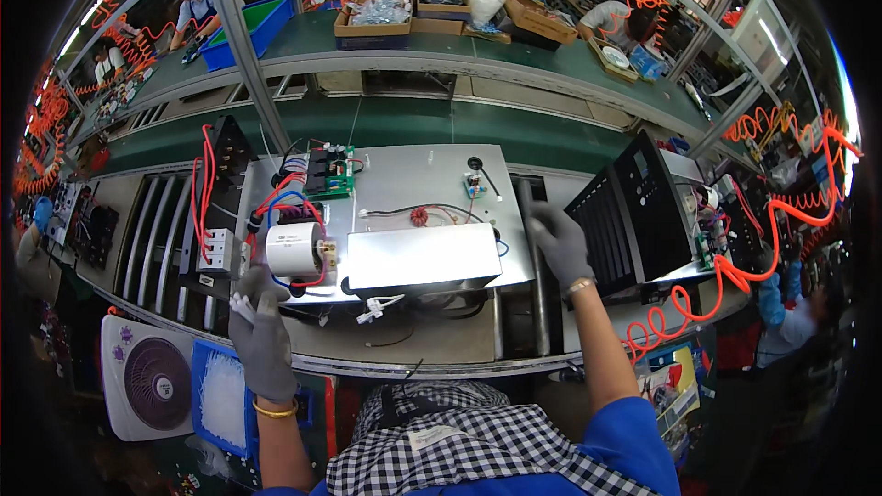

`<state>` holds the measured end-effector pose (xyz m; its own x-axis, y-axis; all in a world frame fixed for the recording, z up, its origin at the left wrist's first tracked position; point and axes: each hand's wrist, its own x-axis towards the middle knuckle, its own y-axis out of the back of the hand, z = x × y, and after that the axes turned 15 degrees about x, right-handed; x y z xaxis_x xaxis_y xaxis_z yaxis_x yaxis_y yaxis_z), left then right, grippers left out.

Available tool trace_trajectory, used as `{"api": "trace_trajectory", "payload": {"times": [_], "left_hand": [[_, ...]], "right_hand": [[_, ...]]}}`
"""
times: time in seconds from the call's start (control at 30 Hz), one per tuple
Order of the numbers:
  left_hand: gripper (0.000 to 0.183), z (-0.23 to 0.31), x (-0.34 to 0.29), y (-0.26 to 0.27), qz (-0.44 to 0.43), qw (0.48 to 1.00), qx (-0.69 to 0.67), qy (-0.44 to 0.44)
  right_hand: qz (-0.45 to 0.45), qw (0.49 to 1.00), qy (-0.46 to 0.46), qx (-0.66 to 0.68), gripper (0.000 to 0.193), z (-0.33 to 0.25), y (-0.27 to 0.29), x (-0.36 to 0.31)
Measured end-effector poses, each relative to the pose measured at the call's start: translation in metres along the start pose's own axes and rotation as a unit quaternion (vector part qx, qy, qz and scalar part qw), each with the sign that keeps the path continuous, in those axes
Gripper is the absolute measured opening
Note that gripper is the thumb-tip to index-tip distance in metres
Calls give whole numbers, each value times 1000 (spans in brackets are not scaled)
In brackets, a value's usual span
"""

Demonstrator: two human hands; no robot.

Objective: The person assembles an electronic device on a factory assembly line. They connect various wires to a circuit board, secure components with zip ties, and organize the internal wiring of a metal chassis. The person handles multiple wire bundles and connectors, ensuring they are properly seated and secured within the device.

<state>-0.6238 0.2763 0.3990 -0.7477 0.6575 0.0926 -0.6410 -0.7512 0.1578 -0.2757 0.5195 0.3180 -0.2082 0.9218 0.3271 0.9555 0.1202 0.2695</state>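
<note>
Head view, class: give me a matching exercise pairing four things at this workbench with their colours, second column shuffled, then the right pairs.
Things:
1. gloves on the left hand and right hand
2. coiled hose
3. small circuit board
4. tray beside the fan

Colours:
A. green
B. blue
C. grey
D. orange

Pairs: 1-C, 2-D, 3-A, 4-B

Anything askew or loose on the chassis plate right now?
Nothing looks damaged. Only oddity: a white connector lead dangles unplugged off the front edge of the metal chassis plate. The left hand holds white cable ties; the right hand grips the plate's right edge.
</note>
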Motion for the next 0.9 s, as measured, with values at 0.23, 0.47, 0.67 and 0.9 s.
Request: {"api": "trace_trajectory", "payload": {"times": [0.23,0.47,0.67,0.9], "left_hand": [[32,101,-3,-101,-207,947,141,-202],[38,109,44,-234,-296,820,376,-314],[40,89,81,-351,-302,706,571,-290],[37,73,96,-393,-301,687,604,-268]], "right_hand": [[-111,961,154,-201,31,16,5,71],[-110,982,150,-33,17,22,6,129],[-148,968,203,-21,22,42,10,167],[-180,955,236,16,23,63,20,190]]}}
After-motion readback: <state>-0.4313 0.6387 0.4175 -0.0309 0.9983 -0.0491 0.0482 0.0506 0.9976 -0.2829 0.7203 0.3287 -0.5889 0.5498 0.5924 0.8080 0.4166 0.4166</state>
